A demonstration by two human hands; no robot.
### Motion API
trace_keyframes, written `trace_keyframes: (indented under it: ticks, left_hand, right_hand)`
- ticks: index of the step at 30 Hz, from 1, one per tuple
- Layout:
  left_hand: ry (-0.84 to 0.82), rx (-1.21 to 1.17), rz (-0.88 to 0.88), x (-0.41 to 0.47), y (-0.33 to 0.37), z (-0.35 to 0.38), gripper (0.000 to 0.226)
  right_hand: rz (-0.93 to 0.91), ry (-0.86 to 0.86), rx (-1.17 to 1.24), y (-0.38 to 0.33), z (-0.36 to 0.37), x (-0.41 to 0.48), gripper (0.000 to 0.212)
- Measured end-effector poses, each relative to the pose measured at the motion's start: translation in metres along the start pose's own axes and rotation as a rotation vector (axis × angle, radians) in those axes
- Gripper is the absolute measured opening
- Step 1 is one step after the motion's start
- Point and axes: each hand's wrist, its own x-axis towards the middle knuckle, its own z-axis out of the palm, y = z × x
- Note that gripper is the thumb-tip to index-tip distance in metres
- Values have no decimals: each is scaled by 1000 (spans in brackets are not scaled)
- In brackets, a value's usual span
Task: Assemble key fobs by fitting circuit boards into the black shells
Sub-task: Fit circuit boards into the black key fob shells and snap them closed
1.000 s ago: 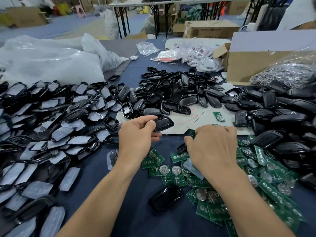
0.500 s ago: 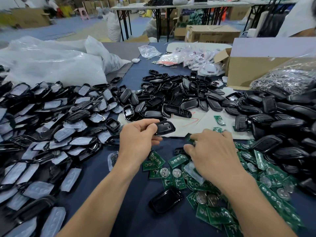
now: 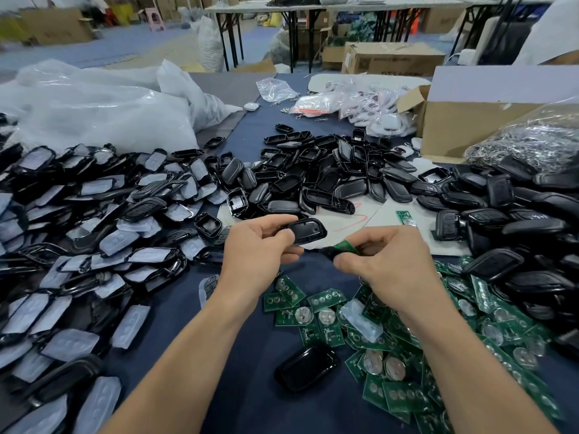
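My left hand [image 3: 257, 252] pinches a black shell [image 3: 308, 230] by its left end, hollow side up, above the blue table. Just right of it my right hand [image 3: 387, 261] pinches a green circuit board [image 3: 346, 247] between thumb and fingers, a little below the shell's right end. The board is blurred and partly hidden by my fingers. A heap of green circuit boards [image 3: 391, 355] with round battery holders lies below my right hand. One glossy black shell [image 3: 305, 368] lies alone near my forearms.
Black shells with pale rubber pads [image 3: 78, 239] cover the left side. An empty-shell pile [image 3: 313, 183] sits behind my hands and darker fob parts [image 3: 517, 233] fill the right. A cardboard box [image 3: 488, 120], white plastic bags [image 3: 103, 108] and small packets stand at the back.
My right hand has lifted off the heap of boards with one green board and moved up toward the shell. My left hand has kept holding the shell almost still.
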Motion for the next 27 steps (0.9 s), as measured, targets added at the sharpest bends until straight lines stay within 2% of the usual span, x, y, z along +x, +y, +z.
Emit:
trace_keyframes:
  ticks: [4, 6, 9, 11, 15, 21, 27]
  left_hand:
    - [-57, -6, 5, -2, 0, 0, 42]
    - [-72, -7, 9, -2, 0, -1, 46]
    - [-93, -15, 17, -3, 0, 0, 48]
    - [-111, -12, 24, -3, 0, 0, 48]
    - [-135, -3, 32, -5, -1, 1, 46]
    - [-171, -36, 47, -8, 3, 1, 45]
    - [-199, -51, 14, -11, -1, 3, 45]
  right_hand:
    - [-30, -170, -211, 0, -2, -2, 29]
    - [-48, -165, -124, 0, -1, -2, 31]
    - [-43, -89, 197, 3, 3, 2, 34]
    - [-40, -81, 324, 4, 5, 3, 36]
    - [-48, -148, 438, 5, 8, 1, 42]
    - [-70, 25, 418, 9, 10, 2, 21]
    - [-76, 66, 450, 11, 8, 4, 21]
